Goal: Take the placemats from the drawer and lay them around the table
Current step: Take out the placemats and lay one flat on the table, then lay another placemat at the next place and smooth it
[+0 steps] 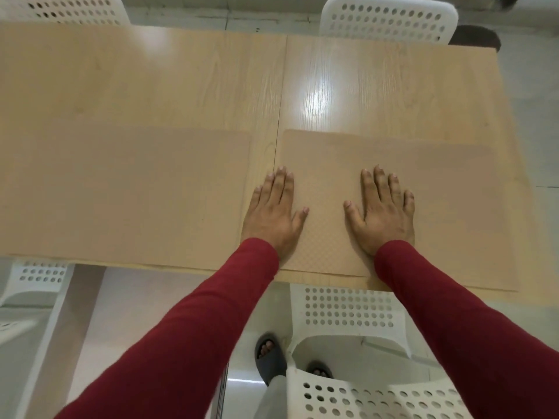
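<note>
Presently, two tan placemats lie flat on the pale wood table (181, 80), side by side along its near edge. The left mat (127, 195) sits square to that edge, with nothing resting on it. The right mat (453, 207) lies just beside it, a narrow strip of bare tabletop and the table's centre seam showing between the two. Its near edge runs close to the table's near edge.

The left hand (273, 216) is laid palm down, fingers extended and close together, grasping nothing; it straddles the left edge of the right mat, the outer fingers over bare wood. The right hand (382, 214) rests flat on the same mat, near its middle, fingers slightly spread, likewise grasping nothing. Both arms wear red sleeves (193, 337).

A white perforated chair (348, 309) stands at the near side, below the right mat. Another chair (390, 19) stands at the far side, and parts of two more show at the far left and near left. Two feet in grey slippers (269, 355) stand on the floor beside the near chair.
</note>
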